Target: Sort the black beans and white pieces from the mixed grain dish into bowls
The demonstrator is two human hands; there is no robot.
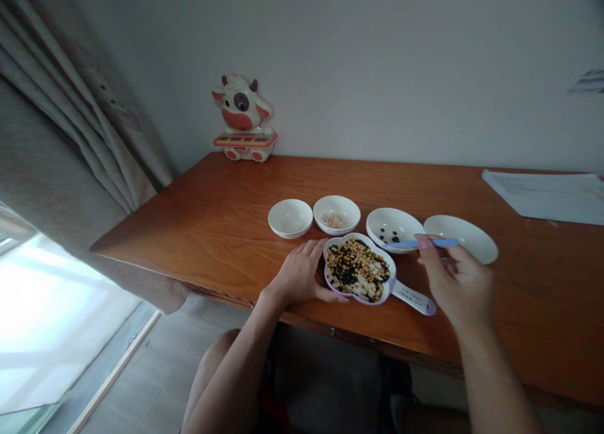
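Observation:
My left hand grips the left side of a flower-shaped bowl with a handle, its thumb along the near rim and its fingers at the far side. Mixed yellow, black and pale beans and seeds fill this bowl. In my right hand is a thin light blue tool, pinched between thumb and fingers; whether it has two arms I cannot tell. Its tip points left over a white bowl with several black beans. Beside that, another white bowl holds pale seeds.
At the row's left end stands a white bowl with nothing visible inside; a white dish is at the right end. A cow-shaped toy keyboard sits at the back left of the wooden table. Papers lie at the back right.

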